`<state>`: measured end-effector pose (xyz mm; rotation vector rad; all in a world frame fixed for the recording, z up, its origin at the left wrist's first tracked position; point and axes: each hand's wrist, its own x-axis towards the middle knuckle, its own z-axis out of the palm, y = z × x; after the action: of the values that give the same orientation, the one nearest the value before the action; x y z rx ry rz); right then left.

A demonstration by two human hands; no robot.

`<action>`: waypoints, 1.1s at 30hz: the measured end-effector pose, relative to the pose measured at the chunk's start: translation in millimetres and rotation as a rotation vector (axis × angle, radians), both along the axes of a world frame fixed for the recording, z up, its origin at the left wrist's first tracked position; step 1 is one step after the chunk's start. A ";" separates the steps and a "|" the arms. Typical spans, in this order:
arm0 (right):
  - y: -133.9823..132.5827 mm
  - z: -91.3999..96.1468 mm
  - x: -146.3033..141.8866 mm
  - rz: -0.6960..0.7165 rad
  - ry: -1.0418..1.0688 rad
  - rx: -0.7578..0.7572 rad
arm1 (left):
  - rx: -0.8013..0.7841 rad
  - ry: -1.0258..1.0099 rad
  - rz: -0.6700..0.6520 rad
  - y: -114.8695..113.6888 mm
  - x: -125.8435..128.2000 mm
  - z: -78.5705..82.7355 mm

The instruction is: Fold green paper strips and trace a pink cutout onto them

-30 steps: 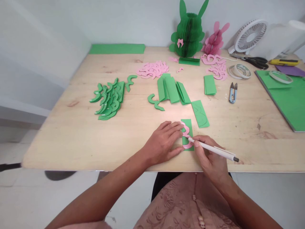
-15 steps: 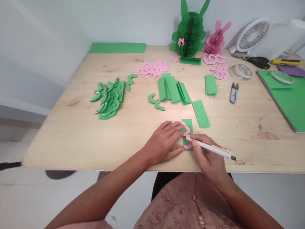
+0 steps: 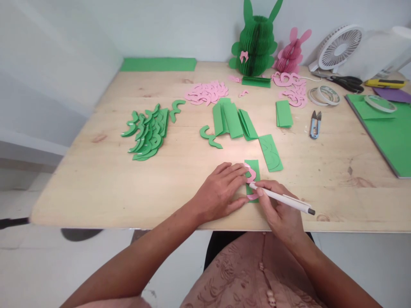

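A small green paper strip (image 3: 254, 165) lies near the front edge of the wooden table (image 3: 105, 188). On it rests a pink curved cut-out (image 3: 251, 174). My left hand (image 3: 221, 190) lies flat, fingers stretched out, pressing the cut-out and strip down. My right hand (image 3: 281, 211) is closed round a white pen (image 3: 282, 199), whose tip touches the cut-out's edge on the strip.
Another green strip (image 3: 270, 152) lies just beyond. Folded green strips (image 3: 231, 121), a heap of green curved pieces (image 3: 147, 132) and pink pieces (image 3: 207, 93) lie mid-table. Snips (image 3: 315, 124), tape rolls (image 3: 323, 95), scissors (image 3: 345, 82), green sheets (image 3: 390, 132), a fan (image 3: 337, 47) and paper rabbits (image 3: 256, 40) stand right and back.
The pen tip has slid slightly left and toward me along the pink cut-out. My left hand has stayed put.
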<state>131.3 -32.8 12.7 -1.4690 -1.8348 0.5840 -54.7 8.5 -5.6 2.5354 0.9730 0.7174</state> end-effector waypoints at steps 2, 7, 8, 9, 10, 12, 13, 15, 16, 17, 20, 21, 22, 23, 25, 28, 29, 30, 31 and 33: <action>-0.1 -0.1 0.0 -0.003 0.000 0.002 | -0.002 0.002 -0.002 0.0 -0.1 0.0; -0.5 -0.8 0.5 -0.024 0.004 0.027 | 0.002 0.012 -0.008 0.2 -0.8 -0.5; -0.6 -0.9 0.6 -0.026 0.002 0.027 | 0.004 0.012 -0.008 0.2 -0.8 -0.6; -0.7 -0.9 0.8 -0.027 -0.002 0.028 | 0.005 0.013 -0.008 0.2 -0.9 -0.7; -0.9 -1.0 1.0 -0.026 -0.006 0.029 | 0.007 0.015 -0.008 0.2 -0.9 -0.7; -1.2 -1.2 1.5 -0.028 -0.012 0.032 | 0.010 0.016 -0.006 0.2 -0.9 -0.7; -1.4 -1.3 1.7 -0.030 -0.013 0.032 | 0.011 0.017 -0.005 0.1 -0.9 -0.7; -1.7 -1.3 2.1 -0.032 -0.012 0.030 | 0.012 0.015 -0.001 -0.1 -0.9 -0.6; -1.8 -1.2 2.3 -0.032 -0.013 0.029 | 0.012 0.015 0.000 -0.2 -0.8 -0.5; -1.9 -1.0 2.5 -0.031 -0.014 0.029 | 0.011 0.015 0.000 -0.3 -0.8 -0.4; -2.0 0.0 3.1 -0.031 -0.022 0.038 | 0.010 0.014 -0.003 -0.3 -0.6 -0.1; -2.0 0.3 3.3 -0.031 -0.024 0.038 | 0.010 0.012 -0.004 -0.3 -0.5 0.0; -2.1 0.5 3.5 -0.031 -0.026 0.037 | 0.009 0.010 -0.003 -0.2 -0.4 0.2; -2.3 0.6 3.7 -0.032 -0.026 0.035 | 0.007 0.008 -0.001 -0.2 -0.3 0.3; -2.6 0.6 4.3 -0.034 -0.024 0.028 | 0.003 0.008 -0.001 -0.1 -0.1 0.6; -3.1 0.4 5.2 -0.038 -0.023 0.026 | 0.002 0.005 -0.001 0.0 -0.2 0.7; -3.3 0.5 5.5 -0.039 -0.024 0.029 | 0.004 0.005 -0.001 0.0 -0.2 0.6; -3.4 0.6 5.7 -0.040 -0.025 0.033 | 0.005 0.007 -0.002 0.0 -0.3 0.5; -3.5 0.8 5.9 -0.040 -0.026 0.037 | 0.005 0.009 -0.002 0.0 -0.4 0.5; -3.7 1.3 6.2 -0.041 -0.028 0.037 | 0.004 0.014 -0.005 0.0 -0.5 0.6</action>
<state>137.6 -36.5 14.1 -1.4940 -1.8234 0.5095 -55.1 8.5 -5.1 2.5489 0.9709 0.7021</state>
